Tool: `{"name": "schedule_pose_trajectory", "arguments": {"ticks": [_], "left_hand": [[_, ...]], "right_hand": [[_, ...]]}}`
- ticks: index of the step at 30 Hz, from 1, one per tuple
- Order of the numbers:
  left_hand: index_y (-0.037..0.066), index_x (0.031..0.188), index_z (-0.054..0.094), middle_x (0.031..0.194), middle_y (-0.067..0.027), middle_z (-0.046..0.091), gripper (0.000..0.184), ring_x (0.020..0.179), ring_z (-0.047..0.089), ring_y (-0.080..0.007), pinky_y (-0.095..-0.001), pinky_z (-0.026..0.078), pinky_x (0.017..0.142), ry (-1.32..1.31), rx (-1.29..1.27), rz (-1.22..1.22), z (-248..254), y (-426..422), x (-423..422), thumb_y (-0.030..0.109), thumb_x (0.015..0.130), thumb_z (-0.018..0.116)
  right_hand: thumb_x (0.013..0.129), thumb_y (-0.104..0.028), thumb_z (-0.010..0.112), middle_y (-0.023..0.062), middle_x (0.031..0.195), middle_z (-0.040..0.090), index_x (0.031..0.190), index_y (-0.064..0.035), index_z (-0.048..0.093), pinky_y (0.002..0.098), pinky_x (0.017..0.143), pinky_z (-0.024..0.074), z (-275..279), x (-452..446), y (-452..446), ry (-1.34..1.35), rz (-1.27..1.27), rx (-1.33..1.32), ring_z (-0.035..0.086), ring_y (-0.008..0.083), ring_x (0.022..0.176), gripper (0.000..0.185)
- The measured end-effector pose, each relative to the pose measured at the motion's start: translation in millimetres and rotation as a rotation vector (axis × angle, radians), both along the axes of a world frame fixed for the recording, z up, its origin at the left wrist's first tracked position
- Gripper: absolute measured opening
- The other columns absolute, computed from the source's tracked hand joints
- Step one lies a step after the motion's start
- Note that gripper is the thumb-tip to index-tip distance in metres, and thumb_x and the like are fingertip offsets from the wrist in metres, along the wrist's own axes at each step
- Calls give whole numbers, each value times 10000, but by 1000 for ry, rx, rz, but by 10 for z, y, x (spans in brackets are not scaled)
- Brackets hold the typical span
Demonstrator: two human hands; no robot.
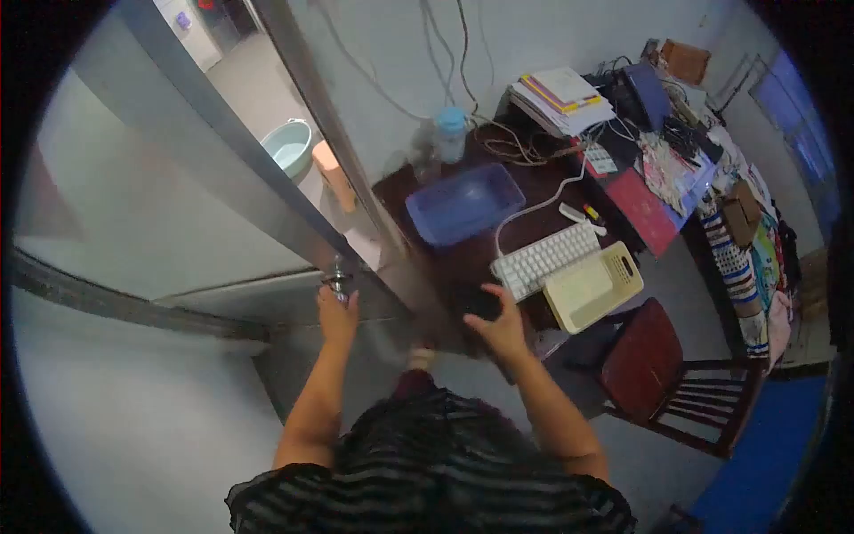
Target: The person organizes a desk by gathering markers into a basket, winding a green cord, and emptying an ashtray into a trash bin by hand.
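Note:
My left hand (337,315) is closed round a metal door knob (336,279) on the edge of a partly open door (200,169). Fingers and thumb apart in a curve, my right hand (503,329) is held near the front edge of a dark desk (445,271), and I see nothing in its grasp. Close by on the desk lie a white keyboard (547,259) and a pale yellow plastic basket (592,292). Farther back sits a translucent blue plastic tub (467,205).
A brown wooden chair (647,360) stands at the right. The desk also bears a blue-capped bottle (451,133), stacked books (565,98), cables and a red folder (636,205). Through the doorway, a green basin (286,147) is visible beside the door frame (325,116).

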State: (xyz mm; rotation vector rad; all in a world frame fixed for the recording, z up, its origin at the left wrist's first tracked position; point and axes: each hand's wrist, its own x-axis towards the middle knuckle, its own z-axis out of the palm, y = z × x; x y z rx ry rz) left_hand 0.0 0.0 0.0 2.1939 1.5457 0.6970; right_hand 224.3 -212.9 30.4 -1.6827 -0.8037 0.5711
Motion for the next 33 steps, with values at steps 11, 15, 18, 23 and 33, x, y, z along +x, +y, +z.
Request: {"name": "schedule_pose_trajectory", "arguments": {"ticks": [11,15,18,23,33], "left_hand": [[45,834,477,685,-54,540,256,501,490,-95,-233,375,399,-883,-917,-18,62,1776,606,288,835,557],[73,914,480,725,-64,537,256,465,448,-101,-206,320,338,-1121,-1006,154,52,2231,892,319,855,520],[79,959,473,744,-56,537,273,466,437,-97,-194,320,356,-1172,-1006,51,88,2525,990,331,859,512],[73,880,488,670,-39,503,271,466,430,-85,-196,295,348,-1174,-1000,79,-128,3005,1086,343,863,499],[68,810,442,690,-33,501,278,455,428,-91,-205,310,357,-1114,-861,135,47,3273,1287,316,829,566]], "right_hand": [[587,-198,785,104,1039,556,1079,-38,516,321,873,399,-402,-46,1227,54,-170,-223,518,226,1002,583],[599,-153,774,148,1017,563,1103,-26,489,341,843,418,-703,74,1305,75,-189,-129,540,269,967,592],[595,-132,775,150,1031,544,1111,-29,481,353,847,415,-667,120,1326,38,-198,-229,525,277,979,602],[564,-159,793,155,1056,505,1116,-39,482,374,855,408,-855,199,1326,-219,-161,-251,506,310,978,645],[570,-244,791,156,1015,530,1095,-53,511,379,846,409,-510,73,1408,-70,6,-348,510,317,980,625]]}}
